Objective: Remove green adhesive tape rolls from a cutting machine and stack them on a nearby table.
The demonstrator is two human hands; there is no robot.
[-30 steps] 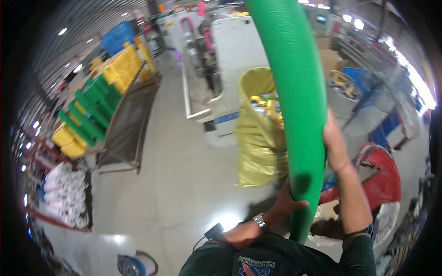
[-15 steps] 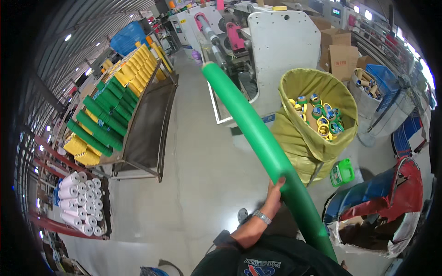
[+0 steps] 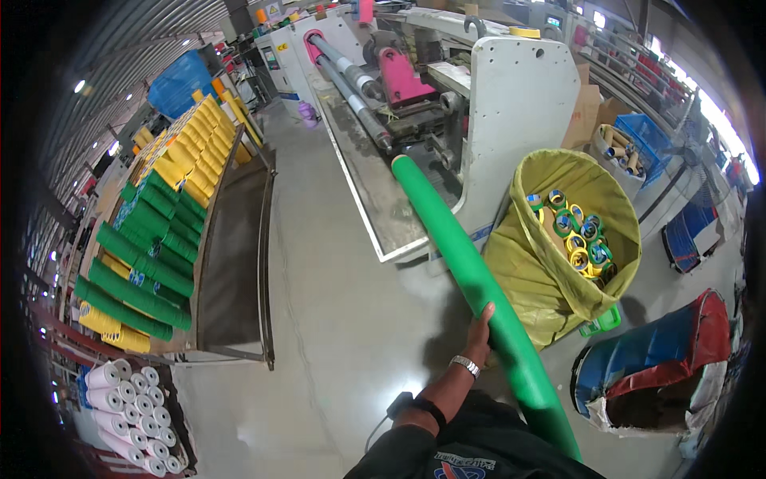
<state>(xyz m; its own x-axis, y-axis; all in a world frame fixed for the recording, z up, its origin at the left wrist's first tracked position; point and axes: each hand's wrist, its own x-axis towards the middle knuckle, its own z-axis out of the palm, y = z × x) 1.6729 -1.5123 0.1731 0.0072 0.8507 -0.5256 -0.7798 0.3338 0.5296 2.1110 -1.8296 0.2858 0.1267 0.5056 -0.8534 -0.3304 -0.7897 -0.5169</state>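
A long green roll [image 3: 451, 231] slants up and left from my body, its near end running down past my waist. My left hand [image 3: 479, 337], with a metal watch on the wrist, is closed around the roll's lower half; the thumb shows and the other fingers are mostly hidden beneath. At the far end, the roll's pale core rim sits close to the tip of a grey machine shaft [image 3: 361, 112]; I cannot tell whether they touch. My right hand is out of view.
The white machine panel [image 3: 523, 104] stands right of the shafts. A yellow-green sack [image 3: 542, 279] holds several small tape rolls. A rack [image 3: 239, 263] at left carries stacked green and yellow rolls, with white rolls [image 3: 128, 415] below. A torn blue-red drum [image 3: 638, 351] is at right.
I have moved closer to the machine. The green roll's far end has come down to the shaft tip, with my left hand still gripping it.
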